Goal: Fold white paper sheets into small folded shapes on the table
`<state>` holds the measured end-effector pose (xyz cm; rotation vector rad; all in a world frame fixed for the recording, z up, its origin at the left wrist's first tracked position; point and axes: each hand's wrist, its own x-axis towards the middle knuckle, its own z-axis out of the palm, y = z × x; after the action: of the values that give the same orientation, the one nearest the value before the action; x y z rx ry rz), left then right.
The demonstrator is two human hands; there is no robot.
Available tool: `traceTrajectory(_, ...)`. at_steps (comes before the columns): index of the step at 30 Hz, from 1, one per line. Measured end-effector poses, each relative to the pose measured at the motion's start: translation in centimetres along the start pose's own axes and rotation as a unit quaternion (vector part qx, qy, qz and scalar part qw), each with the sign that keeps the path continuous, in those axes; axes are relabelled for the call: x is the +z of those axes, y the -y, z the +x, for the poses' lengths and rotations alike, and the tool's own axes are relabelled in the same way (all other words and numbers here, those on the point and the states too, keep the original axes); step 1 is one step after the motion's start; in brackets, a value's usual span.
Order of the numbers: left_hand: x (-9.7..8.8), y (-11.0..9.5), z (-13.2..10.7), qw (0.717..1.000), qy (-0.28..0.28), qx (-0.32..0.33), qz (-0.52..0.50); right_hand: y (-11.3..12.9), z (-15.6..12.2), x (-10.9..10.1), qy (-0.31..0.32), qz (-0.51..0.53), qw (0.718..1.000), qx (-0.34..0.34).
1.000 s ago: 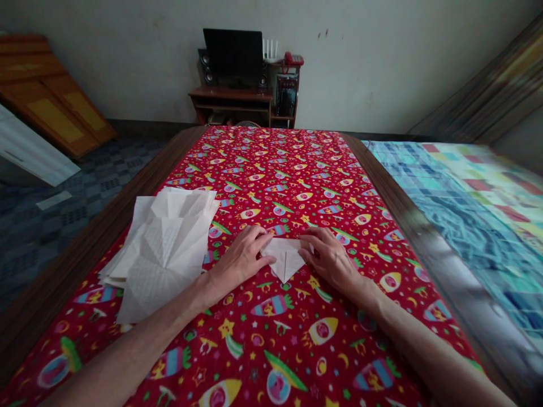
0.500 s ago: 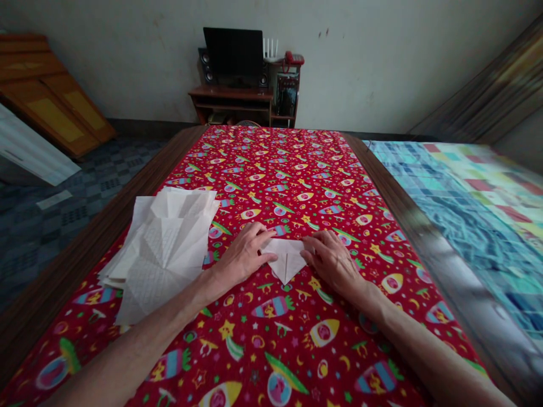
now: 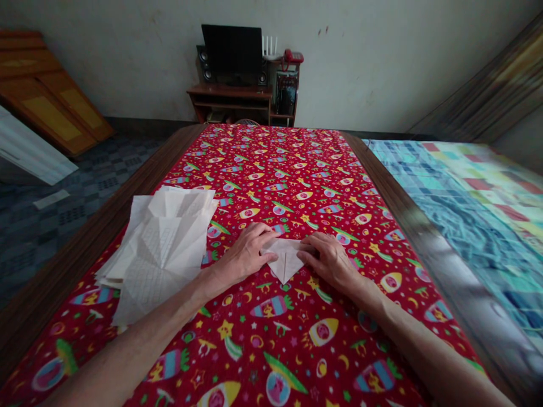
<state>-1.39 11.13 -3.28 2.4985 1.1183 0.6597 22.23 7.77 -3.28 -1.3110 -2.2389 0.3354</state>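
Note:
A small folded sheet of white paper (image 3: pixel 285 261) lies on the red patterned cloth (image 3: pixel 271 345), its point toward me and a crease running down its middle. My left hand (image 3: pixel 251 249) grips its left corner between thumb and fingers. At the right corner, my right hand (image 3: pixel 324 254) pinches the paper the same way, the fingertips covering that edge. Left of my left hand rests a loose stack of creased white paper sheets (image 3: pixel 165 243), with faint printed or written marks on the top ones; my left forearm passes over its near edge.
The cloth covers a dark wooden table (image 3: pixel 382 198). Beyond its far end stands a desk (image 3: pixel 231 91) with a monitor (image 3: pixel 232 51), speakers and a red telephone (image 3: pixel 293 56). A bed with a checked cover (image 3: pixel 458 215) is at the right, a wooden cabinet (image 3: pixel 55 96) at the left.
My right hand has shifted slightly left along the paper, covering more of its right corner. My left hand stays at the left corner. The camera view has moved a little.

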Motion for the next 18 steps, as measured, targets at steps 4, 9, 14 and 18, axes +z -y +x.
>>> traceTrajectory(4,0.04,-0.18,0.13,1.0,-0.002,0.01,0.003,0.16,0.48,0.06,0.013,0.016,1.0,0.008)
traceTrajectory(9,0.05,-0.28,0.45,1.0,-0.005,0.013,0.002,0.35,0.89,0.29,0.013,0.025,0.999,0.016)
traceTrajectory(14,-0.13,-0.3,0.66,1.0,0.008,-0.028,-0.004,0.34,0.73,0.52,-0.005,0.026,0.999,0.02)
traceTrajectory(18,-0.36,-0.16,0.71,0.999,0.014,-0.045,-0.006,0.13,0.59,0.61,-0.008,0.012,1.0,0.008)
